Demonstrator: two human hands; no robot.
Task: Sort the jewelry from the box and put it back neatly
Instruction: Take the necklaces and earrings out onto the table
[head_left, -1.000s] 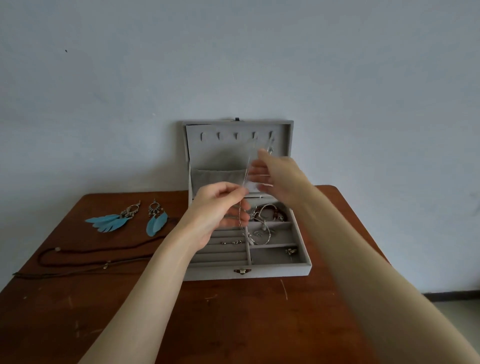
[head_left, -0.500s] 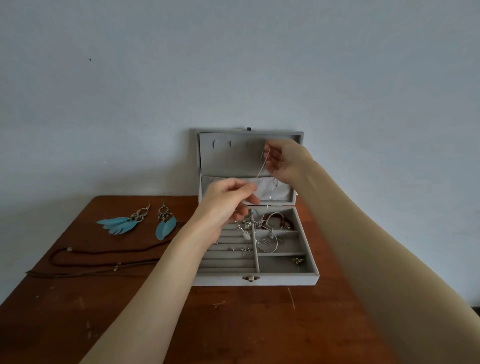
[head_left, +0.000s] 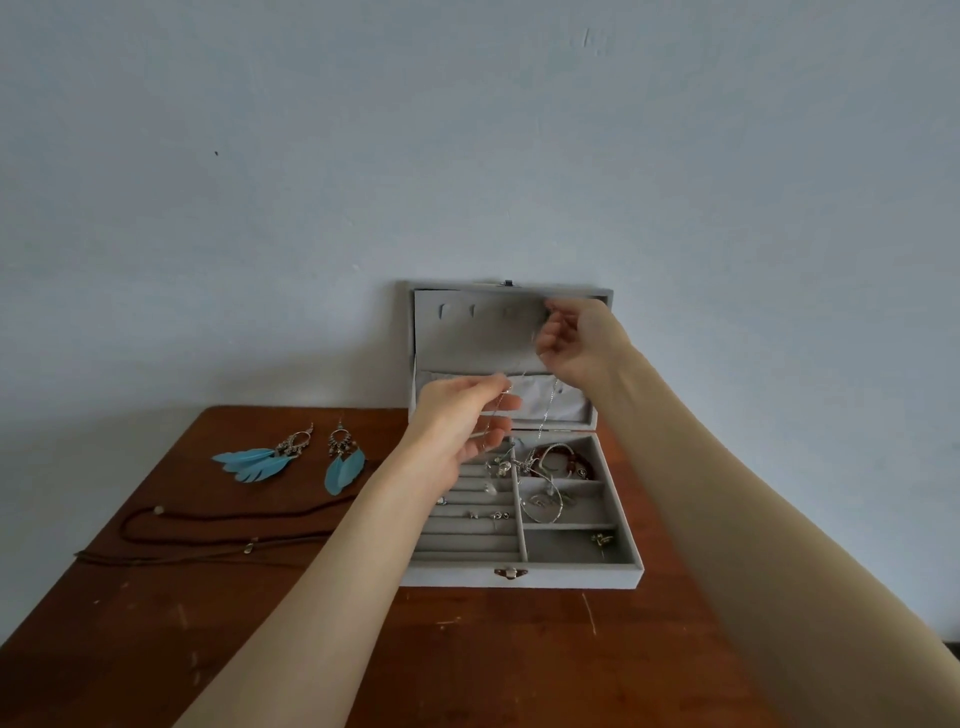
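We see a grey, felt-lined jewelry box standing open on a scuffed reddish-brown wooden desk, its lid upright against a pale wall. The right hand is raised at the lid's top right corner, fingers curled and pinching one end of a thin silver chain. The left hand hovers over the box's left side, its grip closed on the same chain, thumb and fingertips pinched together. The fine strand hangs slack between them, dangling down toward the compartments. Inside, padded ring rolls fill the left half with small studs tucked in; the right compartments hold a silver bangle and a reddish beaded bracelet. On the desk to the left lie two blue feather earrings and a long dark cord necklace, well apart from the box.
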